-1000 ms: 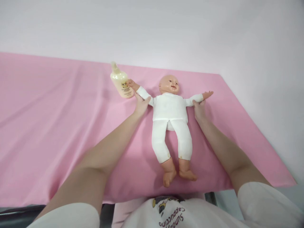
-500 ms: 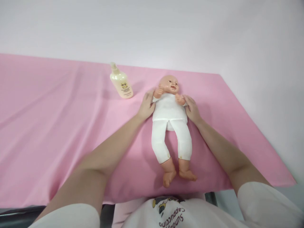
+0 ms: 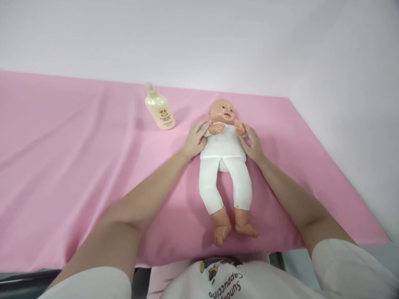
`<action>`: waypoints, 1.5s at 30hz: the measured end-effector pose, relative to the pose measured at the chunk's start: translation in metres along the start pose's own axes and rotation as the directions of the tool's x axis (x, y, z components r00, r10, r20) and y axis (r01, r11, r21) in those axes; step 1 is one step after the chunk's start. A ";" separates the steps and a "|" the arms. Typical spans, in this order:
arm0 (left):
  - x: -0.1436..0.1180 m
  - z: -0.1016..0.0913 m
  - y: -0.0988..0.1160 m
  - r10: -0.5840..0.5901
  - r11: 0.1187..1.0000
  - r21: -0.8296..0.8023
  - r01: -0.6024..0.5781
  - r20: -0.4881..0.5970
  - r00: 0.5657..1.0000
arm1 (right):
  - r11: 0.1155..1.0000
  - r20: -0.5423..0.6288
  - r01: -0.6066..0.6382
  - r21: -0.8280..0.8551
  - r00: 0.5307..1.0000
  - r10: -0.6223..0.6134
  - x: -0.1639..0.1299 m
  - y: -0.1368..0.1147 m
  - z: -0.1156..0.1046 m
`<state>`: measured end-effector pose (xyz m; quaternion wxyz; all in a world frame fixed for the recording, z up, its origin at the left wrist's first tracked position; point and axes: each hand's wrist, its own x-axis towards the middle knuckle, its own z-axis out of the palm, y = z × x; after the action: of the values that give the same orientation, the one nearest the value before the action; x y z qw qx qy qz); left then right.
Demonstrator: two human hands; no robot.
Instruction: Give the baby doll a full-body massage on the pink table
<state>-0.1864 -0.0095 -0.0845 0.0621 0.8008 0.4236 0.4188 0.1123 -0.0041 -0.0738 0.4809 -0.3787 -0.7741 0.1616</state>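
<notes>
A baby doll (image 3: 222, 143) in a white top and white trousers lies on its back, its head away from me and its bare feet towards me. My left hand (image 3: 195, 139) holds the doll's arm on the left side, fingers over the upper arm and thumb against its side. On the other side my right hand (image 3: 253, 143) is closed around the doll's other arm, its fingertips partly hidden behind it. Both doll forearms are bent in over the chest.
A pump bottle (image 3: 160, 110) of pale yellow liquid stands left of the doll's head. Pink cloth (image 3: 93, 158) with soft folds covers the table. Behind it rises a white wall (image 3: 187, 41).
The doll's forearm on the left has swung down from near its chin across the chest, and my left hand has shifted with it. The other doll hand has risen slightly.
</notes>
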 end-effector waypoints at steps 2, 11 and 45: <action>-0.001 0.001 0.001 -0.031 0.999 -0.022 0.031 -0.019 0.999 | 0.999 -0.079 -0.025 0.040 0.996 0.028 0.001 -0.003 -0.001; 0.000 0.005 -0.022 -0.318 0.921 -0.327 0.212 -0.319 0.893 | 0.937 -0.375 -0.193 0.291 0.878 0.297 0.005 0.056 -0.006; 0.004 0.003 -0.003 -0.107 0.989 0.099 0.106 0.005 0.994 | 0.997 0.098 0.034 -0.075 0.995 -0.027 0.003 0.015 -0.003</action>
<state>-0.1849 -0.0044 -0.0855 0.0470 0.7812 0.4856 0.3896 0.1204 0.0077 -0.0797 0.4302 -0.3766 -0.8079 0.1428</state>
